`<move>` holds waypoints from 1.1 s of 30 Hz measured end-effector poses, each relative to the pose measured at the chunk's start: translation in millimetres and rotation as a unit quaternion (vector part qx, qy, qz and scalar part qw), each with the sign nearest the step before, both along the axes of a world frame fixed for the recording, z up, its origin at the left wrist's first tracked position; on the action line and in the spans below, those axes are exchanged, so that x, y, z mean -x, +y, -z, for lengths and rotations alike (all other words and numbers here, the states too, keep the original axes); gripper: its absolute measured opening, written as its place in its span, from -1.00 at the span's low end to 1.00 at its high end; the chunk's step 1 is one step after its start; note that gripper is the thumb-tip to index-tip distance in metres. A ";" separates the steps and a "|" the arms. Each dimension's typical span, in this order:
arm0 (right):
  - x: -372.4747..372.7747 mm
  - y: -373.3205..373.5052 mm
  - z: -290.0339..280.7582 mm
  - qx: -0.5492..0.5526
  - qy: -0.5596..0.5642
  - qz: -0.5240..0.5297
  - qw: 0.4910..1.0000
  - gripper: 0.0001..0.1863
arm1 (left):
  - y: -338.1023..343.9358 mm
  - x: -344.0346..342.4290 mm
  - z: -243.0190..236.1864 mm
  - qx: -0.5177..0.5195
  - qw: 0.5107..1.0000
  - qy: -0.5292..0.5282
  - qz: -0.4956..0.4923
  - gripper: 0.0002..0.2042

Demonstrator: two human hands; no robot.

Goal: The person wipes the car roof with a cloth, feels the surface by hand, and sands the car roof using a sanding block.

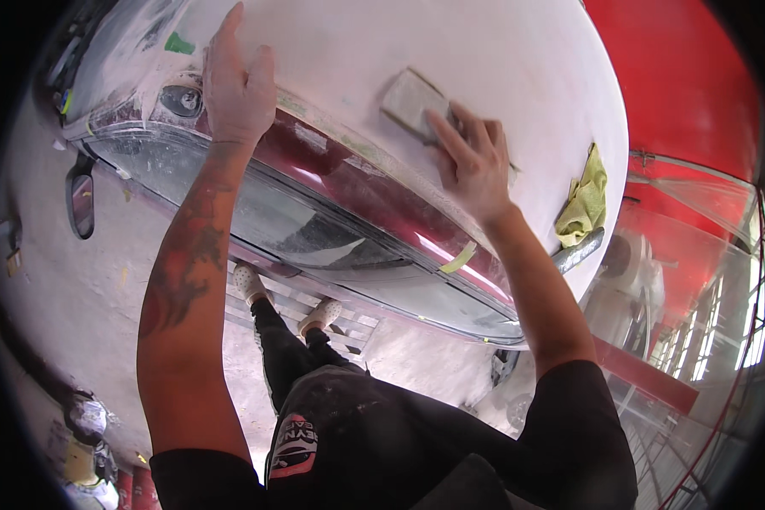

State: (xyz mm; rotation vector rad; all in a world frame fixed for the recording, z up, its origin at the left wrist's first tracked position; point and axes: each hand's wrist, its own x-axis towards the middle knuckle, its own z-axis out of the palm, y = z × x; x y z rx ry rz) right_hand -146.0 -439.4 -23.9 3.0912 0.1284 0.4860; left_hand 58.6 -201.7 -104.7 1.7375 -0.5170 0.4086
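My right hand (474, 161) grips a pale grey sanding block (412, 104), its fingers bent over the block's near end. The block lies against the white, dusty car roof (518, 68), slightly smeared by motion. Over the roof's left side is my left hand (238, 100), fingers stretched forward and thumb apart, holding nothing. Whether its palm presses on the surface I cannot tell. Below both hands runs the dark red roof edge (348, 170), with a dull side window (289, 221) under it.
A yellow-green cloth (582, 200) is draped on the roof at right. Green tape (178, 42) sticks near my left hand, yellow tape (459, 257) on the red edge. The side mirror (82, 200) juts out at left. My feet stand on a slatted platform (348, 331).
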 end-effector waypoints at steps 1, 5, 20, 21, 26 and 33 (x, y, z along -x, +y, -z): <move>-31.6 -17.3 3.3 0.009 -0.030 0.007 0.999 -0.52 | -2.2 0.1 0.1 0.029 0.999 0.013 0.014 -0.48; -130.2 -47.2 -18.7 -0.104 0.100 0.201 0.969 -0.58 | -2.0 -5.2 6.2 0.034 0.999 0.024 0.026 -0.48; 73.1 -35.3 -1.0 -0.069 0.002 0.078 0.995 -0.51 | -4.1 -10.5 5.3 0.069 0.997 0.014 0.010 -0.51; 42.3 -45.8 -1.4 -0.063 -0.029 0.111 0.991 -0.58 | -3.6 -10.4 2.8 0.062 0.998 0.026 0.007 -0.51; 15.6 -53.7 -1.2 -0.046 -0.048 0.137 0.988 -0.58 | -3.2 -11.5 11.4 0.038 0.999 0.029 -0.005 -0.50; 110.0 -22.6 6.8 -0.046 -0.009 0.091 0.995 -0.45 | 3.8 -8.8 -0.1 0.021 0.998 0.051 -0.011 -0.48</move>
